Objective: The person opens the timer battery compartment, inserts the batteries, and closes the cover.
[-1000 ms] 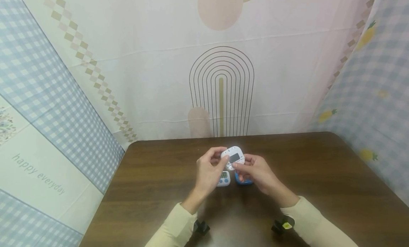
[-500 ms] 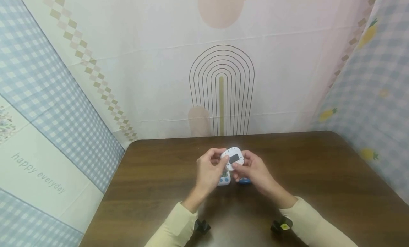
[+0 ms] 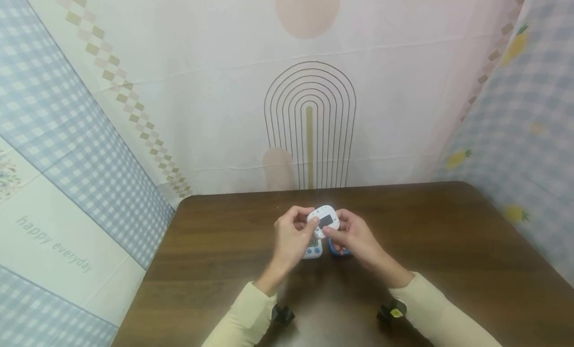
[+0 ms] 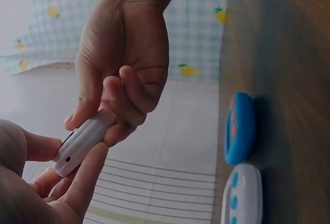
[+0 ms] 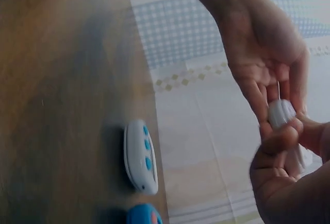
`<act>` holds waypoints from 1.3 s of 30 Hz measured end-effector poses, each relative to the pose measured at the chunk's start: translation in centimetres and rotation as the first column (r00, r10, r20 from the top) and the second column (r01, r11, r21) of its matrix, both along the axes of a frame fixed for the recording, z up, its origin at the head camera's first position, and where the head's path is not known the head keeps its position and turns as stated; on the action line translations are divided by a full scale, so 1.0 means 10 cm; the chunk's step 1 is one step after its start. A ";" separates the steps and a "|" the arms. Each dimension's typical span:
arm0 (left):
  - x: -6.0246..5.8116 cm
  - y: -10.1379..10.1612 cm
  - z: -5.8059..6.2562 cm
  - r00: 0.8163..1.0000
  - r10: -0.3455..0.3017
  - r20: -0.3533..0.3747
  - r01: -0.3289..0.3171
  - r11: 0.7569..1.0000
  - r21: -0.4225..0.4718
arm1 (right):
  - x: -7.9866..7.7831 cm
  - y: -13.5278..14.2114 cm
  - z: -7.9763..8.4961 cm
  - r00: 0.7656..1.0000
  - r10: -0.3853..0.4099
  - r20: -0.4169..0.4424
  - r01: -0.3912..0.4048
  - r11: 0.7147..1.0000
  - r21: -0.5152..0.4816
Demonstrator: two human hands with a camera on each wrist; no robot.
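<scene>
Both hands hold a white digital timer [image 3: 326,220] with rounded corners and a dark, blank screen, raised above the table. My left hand [image 3: 292,238] pinches its left edge, thumb on the face. On the opposite side, my right hand [image 3: 358,237] grips the lower right edge, its thumb just below the screen. Seen edge-on in the left wrist view, the held timer [image 4: 82,144] shows a small dark slot in its side. Below the hands, a white timer with blue buttons [image 3: 314,251] and a blue timer [image 3: 335,248] stand on the table, partly hidden.
The brown wooden table [image 3: 215,247] reaches back to a patterned cloth wall [image 3: 224,137]. Checked cloths hang on both sides. In the left wrist view the blue timer [image 4: 240,128] shows reddish buttons and stands beside the white one [image 4: 247,198].
Both hands and the held timer shift slightly left in the head view, which itself moves a little. The right fingers change position slightly behind the timer. The grip of both hands stays.
</scene>
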State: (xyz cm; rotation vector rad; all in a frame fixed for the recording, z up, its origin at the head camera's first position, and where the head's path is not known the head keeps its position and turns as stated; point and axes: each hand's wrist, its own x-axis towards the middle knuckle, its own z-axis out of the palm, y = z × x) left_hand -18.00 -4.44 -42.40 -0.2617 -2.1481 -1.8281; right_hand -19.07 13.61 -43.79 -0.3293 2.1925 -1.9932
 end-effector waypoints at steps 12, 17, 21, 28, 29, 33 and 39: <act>-0.07 -0.19 -0.13 0.993 -0.073 0.097 0.067 0.996 0.060 | -0.15 -0.09 -0.05 0.928 0.042 -0.371 0.074 0.953 0.294; -0.12 -0.30 -0.14 0.995 -0.056 0.081 0.056 0.998 0.004 | -0.15 -0.19 -0.04 0.849 0.101 -0.519 0.115 0.923 0.367; -0.13 -0.37 -0.11 0.996 -0.049 0.079 0.050 0.998 -0.022 | -0.17 -0.28 -0.02 0.843 0.139 -0.519 0.097 0.911 0.402; -0.12 -0.48 -0.09 0.997 -0.030 0.074 0.033 0.998 -0.050 | -0.24 -0.40 0.01 0.831 0.205 -0.517 0.087 0.871 0.484; -0.12 -0.49 -0.09 0.997 -0.029 0.068 0.032 0.998 -0.049 | -0.25 -0.40 0.01 0.833 0.209 -0.513 0.077 0.873 0.481; -0.12 -0.54 -0.07 0.995 -0.057 0.079 0.058 0.998 -0.014 | -0.31 -0.42 0.03 0.852 0.227 -0.472 0.013 0.892 0.452; -0.09 -0.62 -0.09 0.989 -0.116 0.092 0.119 0.992 -0.032 | -0.33 -0.42 0.04 0.906 0.253 -0.340 -0.108 0.914 0.392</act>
